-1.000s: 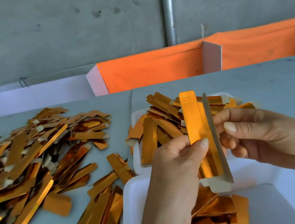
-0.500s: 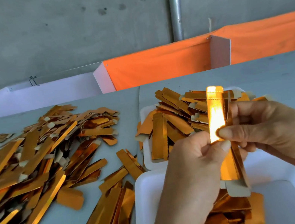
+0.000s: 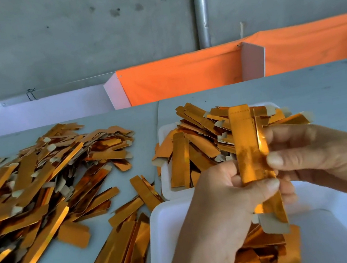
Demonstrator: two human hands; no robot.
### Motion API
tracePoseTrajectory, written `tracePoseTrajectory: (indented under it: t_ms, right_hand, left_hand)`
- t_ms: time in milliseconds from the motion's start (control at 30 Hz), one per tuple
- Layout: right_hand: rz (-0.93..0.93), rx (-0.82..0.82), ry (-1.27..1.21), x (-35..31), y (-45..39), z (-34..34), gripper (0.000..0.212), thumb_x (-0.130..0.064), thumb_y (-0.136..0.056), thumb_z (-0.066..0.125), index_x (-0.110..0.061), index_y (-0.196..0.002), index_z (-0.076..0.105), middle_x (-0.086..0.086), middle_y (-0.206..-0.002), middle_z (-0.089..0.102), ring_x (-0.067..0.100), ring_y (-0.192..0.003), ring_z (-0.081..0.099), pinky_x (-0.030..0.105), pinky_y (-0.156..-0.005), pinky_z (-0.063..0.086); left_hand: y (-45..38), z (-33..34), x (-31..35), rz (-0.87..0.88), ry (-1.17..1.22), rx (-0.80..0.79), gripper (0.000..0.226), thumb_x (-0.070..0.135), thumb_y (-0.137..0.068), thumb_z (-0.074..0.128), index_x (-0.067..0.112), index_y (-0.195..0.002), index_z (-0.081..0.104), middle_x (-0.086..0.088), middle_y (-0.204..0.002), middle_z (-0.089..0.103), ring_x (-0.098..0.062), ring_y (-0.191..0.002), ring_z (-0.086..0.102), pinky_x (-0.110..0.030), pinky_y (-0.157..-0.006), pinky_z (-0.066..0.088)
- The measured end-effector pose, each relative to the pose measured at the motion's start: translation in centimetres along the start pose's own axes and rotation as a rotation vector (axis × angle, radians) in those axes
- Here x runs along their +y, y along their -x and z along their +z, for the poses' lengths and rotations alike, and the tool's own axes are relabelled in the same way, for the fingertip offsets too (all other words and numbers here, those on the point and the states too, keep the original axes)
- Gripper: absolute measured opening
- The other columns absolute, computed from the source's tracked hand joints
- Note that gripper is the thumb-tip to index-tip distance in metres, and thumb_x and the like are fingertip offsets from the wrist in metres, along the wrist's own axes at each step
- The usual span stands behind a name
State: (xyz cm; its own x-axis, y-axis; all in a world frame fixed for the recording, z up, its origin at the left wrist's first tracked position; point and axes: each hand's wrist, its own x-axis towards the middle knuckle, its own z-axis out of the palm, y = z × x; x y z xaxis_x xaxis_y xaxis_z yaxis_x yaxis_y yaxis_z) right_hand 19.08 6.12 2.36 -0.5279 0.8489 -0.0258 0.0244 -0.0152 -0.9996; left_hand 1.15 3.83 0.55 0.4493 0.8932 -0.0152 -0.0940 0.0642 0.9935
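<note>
gold carton (image 3: 245, 141) closed up, long axis vertical

Soft even daylight, glare on the foil strips (image 3: 249, 148), slight motion blur, wide-angle bowing.

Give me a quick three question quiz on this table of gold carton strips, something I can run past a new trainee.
1. True or false: the left hand and the right hand both hold the same gold carton strip, roughly upright.
2. Where does the biggest loose heap of strips lie? A) on the orange cloth B) on the table, at the left C) on the floor
3. Fill in: the far tray and the near tray are both ____ in colour.
Key: 1 true; 2 B; 3 white.
</note>
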Motion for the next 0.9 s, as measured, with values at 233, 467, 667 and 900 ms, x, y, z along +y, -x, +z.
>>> tracePoseTrajectory:
  t_ms: [233,467,667,900]
  right_hand:
    - [-0.088,0.189,0.320,0.3,-0.8,1.3,0.018,-0.027,-0.065,0.075,-0.017,-0.081,0.075,0.010,-0.078,0.070,0.014,-0.063,0.059,0.021,-0.056,0.046]
    - [-0.151,0.344,0.365,1.1,-1.2,3.1,0.005,-0.034,-0.066,0.071,-0.032,-0.061,0.071,-0.008,-0.060,0.066,0.001,-0.054,0.059,0.009,-0.049,0.042]
    - [-0.021,0.453,0.463,1.8,-2.0,2.6,0.071,-0.071,-0.061,0.054,-0.003,-0.080,0.063,0.012,-0.064,0.062,0.025,-0.061,0.060,0.032,-0.064,0.051]
    - [-0.050,0.363,0.047,0.6,-0.6,-0.8,0.058,-0.064,-0.075,0.065,-0.010,-0.095,0.072,0.006,-0.075,0.058,0.014,-0.059,0.051,0.021,-0.050,0.044]
  left_hand:
    - [-0.1,0.1,-0.4,-0.020,-0.098,0.036,0.016,0.000,-0.088,0.060,0.012,-0.094,0.068,-0.005,-0.084,0.075,-0.018,-0.072,0.073,-0.020,-0.063,0.056]
    - [0.0,0.1,-0.4,-0.051,-0.204,0.044,0.014,0.007,-0.089,0.062,0.015,-0.100,0.064,-0.001,-0.083,0.075,-0.015,-0.072,0.073,-0.023,-0.069,0.058]
    - [-0.1,-0.1,-0.4,-0.119,-0.184,-0.039,0.016,0.007,-0.090,0.061,0.022,-0.093,0.065,0.000,-0.083,0.075,-0.016,-0.076,0.073,-0.026,-0.072,0.058]
    - [-0.3,-0.4,-0.6,-0.223,-0.266,-0.091,0.015,0.010,-0.089,0.061,0.019,-0.101,0.063,-0.002,-0.089,0.075,-0.015,-0.082,0.072,-0.031,-0.080,0.057]
